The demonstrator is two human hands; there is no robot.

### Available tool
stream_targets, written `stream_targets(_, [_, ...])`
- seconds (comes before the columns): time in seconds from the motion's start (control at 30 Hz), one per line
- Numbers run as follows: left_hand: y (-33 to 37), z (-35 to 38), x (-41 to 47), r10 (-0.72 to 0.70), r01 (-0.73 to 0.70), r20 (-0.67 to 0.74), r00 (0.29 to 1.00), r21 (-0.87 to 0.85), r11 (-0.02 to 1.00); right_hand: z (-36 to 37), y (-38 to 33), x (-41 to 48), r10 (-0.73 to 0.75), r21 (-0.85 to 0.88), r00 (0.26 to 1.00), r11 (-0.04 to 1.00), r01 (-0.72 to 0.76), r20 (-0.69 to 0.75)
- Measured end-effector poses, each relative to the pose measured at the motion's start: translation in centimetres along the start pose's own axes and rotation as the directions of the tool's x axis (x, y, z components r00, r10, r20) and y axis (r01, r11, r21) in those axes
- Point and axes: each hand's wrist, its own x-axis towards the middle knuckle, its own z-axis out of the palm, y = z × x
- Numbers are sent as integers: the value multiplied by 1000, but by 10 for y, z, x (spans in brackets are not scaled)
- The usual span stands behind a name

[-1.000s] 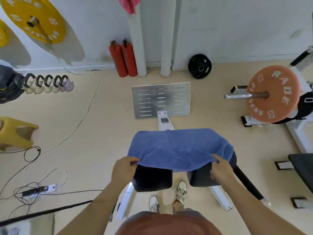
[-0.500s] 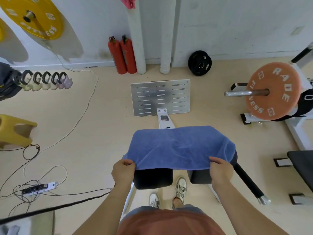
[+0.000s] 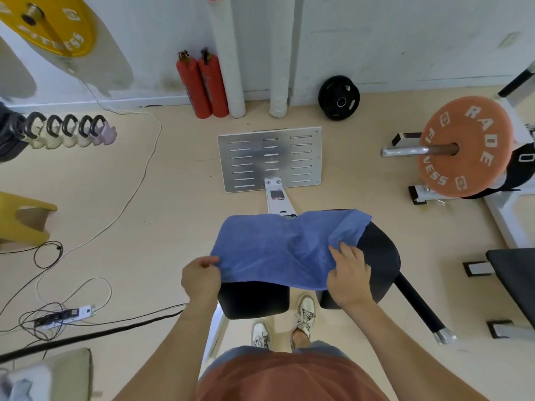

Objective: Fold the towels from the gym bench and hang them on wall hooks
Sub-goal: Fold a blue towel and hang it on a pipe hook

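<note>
On the padded tabletop: a blue towel point(image 3: 275, 250) lies draped across the black padded tabletop point(image 3: 379, 261) of the gym bench. It covers the left and middle of the pad, and the pad's right side is bare.
Towel's right end: lifted off the tabletop and turned back toward the towel's middle, with one corner sticking up at the tabletop's far right.
Left hand point(image 3: 199, 280): at the tabletop's near left corner, back of the hand upward, fingers point(image 3: 209, 260) closed in a pinch on the towel's near left corner.
Right hand point(image 3: 348, 280): over the right half of the tabletop, fingers point(image 3: 344, 250) curled round the raised fold of the towel's right end.
Beyond the tabletop: a slotted metal foot plate point(image 3: 270, 159) lies on the floor. Farther off at the wall stand two red fire extinguishers point(image 3: 202, 85), and a black weight plate point(image 3: 338, 98) leans there.
Right of the tabletop: an orange weight plate point(image 3: 466, 146) sits on a steel bar.
Left of the tabletop: a power strip point(image 3: 65, 314) lies among loose cables, with a yellow stool point(image 3: 20, 224) and a row of kettlebells point(image 3: 69, 131) farther off.
Under the tabletop's near edge: the person's white sneakers point(image 3: 305, 315) stand on the floor.
</note>
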Motion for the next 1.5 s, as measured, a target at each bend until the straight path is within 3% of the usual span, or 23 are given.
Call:
stream_targets(0.07, [21,9,-12,333,-345,91,939,197,918,1,-8,2,-52,204,998,977,60,-44])
stream_targets(0.1, [31,14,-19,484,-534,228,845,308,787,0,-14,3,-48,306,997,950,62,-53])
stream_targets(0.13, [41,21,-29,574,-701,403,713,418,578,-1,-19,3,-42,382,997,922,64,-66])
stream_targets(0.17, [44,28,-34,591,-818,571,570,460,344,-3,-25,2,-41,430,996,900,73,-83])
stream_targets(0.2, [41,34,-35,562,-877,682,469,433,207,-3,-31,2,-44,469,995,879,83,-94])
stream_targets(0.23, [34,37,-33,518,-904,748,416,401,147,-2,-36,2,-48,503,995,860,86,-87])
stream_targets(0.3, [15,35,-29,479,-904,767,427,357,235,2,-43,3,-37,583,999,812,28,2])
stream_targets(0.4, [3,30,-26,499,-776,637,588,271,569,7,-47,4,20,717,981,680,-154,193])
stream_targets(0.47, [9,34,-22,482,-684,545,686,260,681,9,-50,5,32,739,958,629,-241,286])
stream_targets(0.53, [21,43,-19,424,-653,530,734,383,653,12,-53,4,29,739,940,611,-286,340])
stream_targets(0.63, [32,62,-17,331,-632,538,775,650,422,13,-57,2,62,717,950,641,-273,307])
stream_targets(0.67, [35,67,-18,310,-607,522,795,693,390,12,-57,1,71,700,958,669,-251,277])
stream_targets(0.7, [40,70,-20,300,-582,499,813,693,425,11,-57,0,75,685,964,690,-235,255])
stream_targets(0.73, [44,71,-21,301,-545,457,837,642,540,7,-56,0,69,683,966,695,-227,250])
stream_targets(0.8, [54,66,-32,289,-420,354,889,382,824,-7,-60,0,58,719,954,644,-261,294])
stream_targets(0.83, [62,60,-42,311,-399,326,892,251,882,-15,-64,1,33,760,951,593,-267,309])
stream_targets(0.97, [92,30,-94,427,-449,403,810,-44,893,-57,-96,1,-26,900,976,394,-189,216])
stream_targets(1.03, [104,19,-111,482,-463,422,768,-156,873,-73,-111,-3,-89,930,986,352,-103,143])
stream_targets(1.1, [116,8,-118,539,-504,451,712,-206,839,-86,-116,-3,-119,893,992,450,20,37])
stream_targets(1.17, [125,0,-121,588,-563,466,662,-209,800,-98,-118,-1,-108,876,994,477,73,-24])
stream_targets(1.33, [150,-18,-126,729,-686,256,635,-247,684,-125,-118,-1,-177,849,983,513,127,-40])
stream_targets(1.44, [171,-26,-119,736,-729,432,521,-222,647,-143,-119,-7,-313,824,950,533,190,-16])
stream_targets(1.5, [181,-29,-111,678,-666,572,461,-282,690,-155,-118,-8,-363,825,932,528,200,6])
